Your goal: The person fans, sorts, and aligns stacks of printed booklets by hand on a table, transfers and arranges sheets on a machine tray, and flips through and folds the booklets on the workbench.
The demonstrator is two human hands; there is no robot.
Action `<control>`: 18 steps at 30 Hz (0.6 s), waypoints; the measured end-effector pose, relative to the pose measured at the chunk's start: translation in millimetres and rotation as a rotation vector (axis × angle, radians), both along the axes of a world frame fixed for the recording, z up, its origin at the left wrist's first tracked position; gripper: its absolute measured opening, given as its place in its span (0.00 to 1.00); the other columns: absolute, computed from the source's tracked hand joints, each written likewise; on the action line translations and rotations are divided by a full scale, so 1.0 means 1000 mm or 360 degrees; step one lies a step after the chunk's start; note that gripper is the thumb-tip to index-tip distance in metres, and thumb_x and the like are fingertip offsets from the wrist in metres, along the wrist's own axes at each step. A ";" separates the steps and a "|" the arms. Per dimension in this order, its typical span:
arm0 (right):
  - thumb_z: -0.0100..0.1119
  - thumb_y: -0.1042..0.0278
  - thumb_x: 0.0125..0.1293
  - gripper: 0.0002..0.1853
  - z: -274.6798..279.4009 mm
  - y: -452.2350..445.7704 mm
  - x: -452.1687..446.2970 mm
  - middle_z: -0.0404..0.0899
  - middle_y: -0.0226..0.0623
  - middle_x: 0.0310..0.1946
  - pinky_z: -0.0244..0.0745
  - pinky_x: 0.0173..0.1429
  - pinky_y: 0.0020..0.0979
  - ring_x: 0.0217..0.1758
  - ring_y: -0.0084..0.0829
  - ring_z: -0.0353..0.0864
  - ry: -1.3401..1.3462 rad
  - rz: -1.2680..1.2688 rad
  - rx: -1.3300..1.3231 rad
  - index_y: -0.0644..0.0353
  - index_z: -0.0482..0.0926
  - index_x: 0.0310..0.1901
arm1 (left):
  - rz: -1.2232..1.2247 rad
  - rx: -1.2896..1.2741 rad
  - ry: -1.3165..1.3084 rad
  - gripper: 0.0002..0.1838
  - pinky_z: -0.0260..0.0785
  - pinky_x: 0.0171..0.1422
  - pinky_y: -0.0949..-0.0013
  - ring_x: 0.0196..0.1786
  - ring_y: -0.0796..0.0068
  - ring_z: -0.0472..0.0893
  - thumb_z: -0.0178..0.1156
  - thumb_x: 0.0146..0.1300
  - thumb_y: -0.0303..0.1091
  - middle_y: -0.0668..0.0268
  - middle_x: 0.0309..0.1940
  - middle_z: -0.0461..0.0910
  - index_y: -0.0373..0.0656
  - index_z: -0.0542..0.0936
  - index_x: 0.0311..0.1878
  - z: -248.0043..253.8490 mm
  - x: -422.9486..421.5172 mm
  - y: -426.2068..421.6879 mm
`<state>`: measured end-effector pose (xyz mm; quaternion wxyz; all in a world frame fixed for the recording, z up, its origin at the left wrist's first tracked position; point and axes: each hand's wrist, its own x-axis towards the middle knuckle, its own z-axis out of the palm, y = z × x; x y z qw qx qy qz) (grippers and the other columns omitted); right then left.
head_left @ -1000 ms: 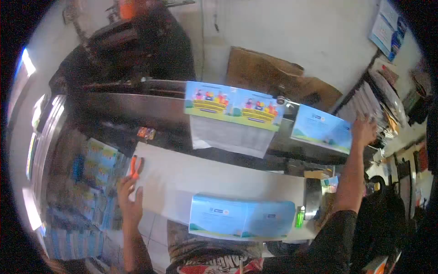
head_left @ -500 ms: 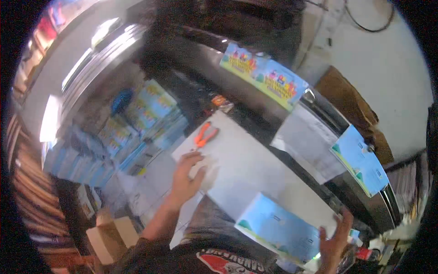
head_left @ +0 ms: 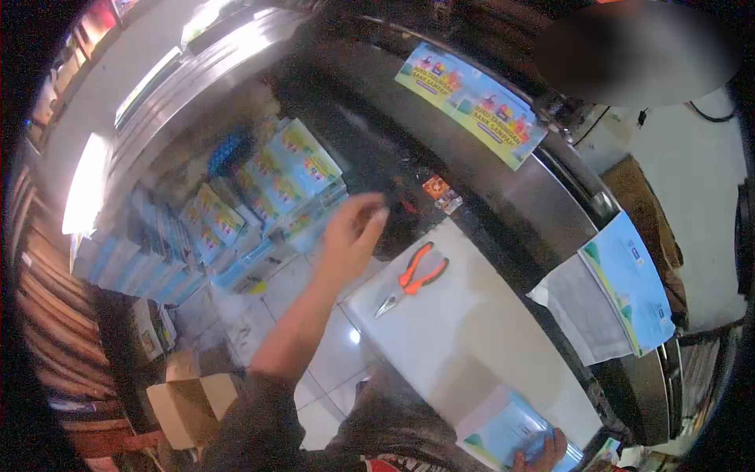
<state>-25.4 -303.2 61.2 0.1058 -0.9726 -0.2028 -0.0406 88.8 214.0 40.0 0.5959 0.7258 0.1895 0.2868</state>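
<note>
My left hand [head_left: 352, 236] is raised past the far left corner of the white tabletop [head_left: 480, 334]. A gap shows between its thumb and loosely curled fingers, and I see nothing held there. Just beyond its wrist, a pair of orange-handled pliers [head_left: 413, 279] lies on the tabletop, jaws toward me. At the near right end, my right hand [head_left: 544, 452] grips the edge of a light-blue printed cover [head_left: 503, 429]. The cover bends upward under the fingers, and part of it is hidden by them.
Stacks of printed booklets [head_left: 295, 169] stand on the left beyond the tiled floor [head_left: 330, 354]. An open cardboard box [head_left: 189, 405] sits lower left. Printed covers [head_left: 472, 102] and another blue cover [head_left: 629, 283] rest along a dark metal machine [head_left: 503, 185]. An orange packet [head_left: 440, 193] lies nearby.
My left hand has moved up and away from beside the pliers. My right hand has closed on the blue cover, which lay flat before and is now bent. The camera view has shifted.
</note>
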 end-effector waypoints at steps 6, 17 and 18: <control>0.60 0.41 0.58 0.40 -0.042 -0.003 -0.005 0.67 0.54 0.56 0.60 0.66 0.52 0.62 0.54 0.63 -0.0135 -0.0155 0.0591 0.70 0.67 0.61 | -0.0161 -0.0582 0.0091 0.26 0.71 0.50 0.62 0.44 0.67 0.80 0.62 0.63 0.51 0.60 0.38 0.80 0.37 0.77 0.52 -0.011 0.166 0.064; 0.57 0.42 0.61 0.38 -0.016 0.008 0.001 0.67 0.52 0.56 0.61 0.64 0.52 0.61 0.52 0.64 -0.0185 0.0041 0.0102 0.68 0.66 0.61 | 0.0034 -0.1551 -0.0494 0.07 0.72 0.39 0.63 0.33 0.69 0.77 0.61 0.63 0.28 0.64 0.30 0.75 0.41 0.75 0.43 0.011 0.275 0.140; 0.59 0.44 0.61 0.37 -0.012 0.010 0.000 0.67 0.52 0.57 0.61 0.64 0.52 0.62 0.52 0.64 -0.0192 0.0060 0.0007 0.68 0.66 0.62 | 0.0098 -0.1601 -0.0464 0.07 0.72 0.38 0.62 0.34 0.68 0.77 0.60 0.63 0.28 0.64 0.31 0.76 0.41 0.76 0.43 0.015 0.272 0.141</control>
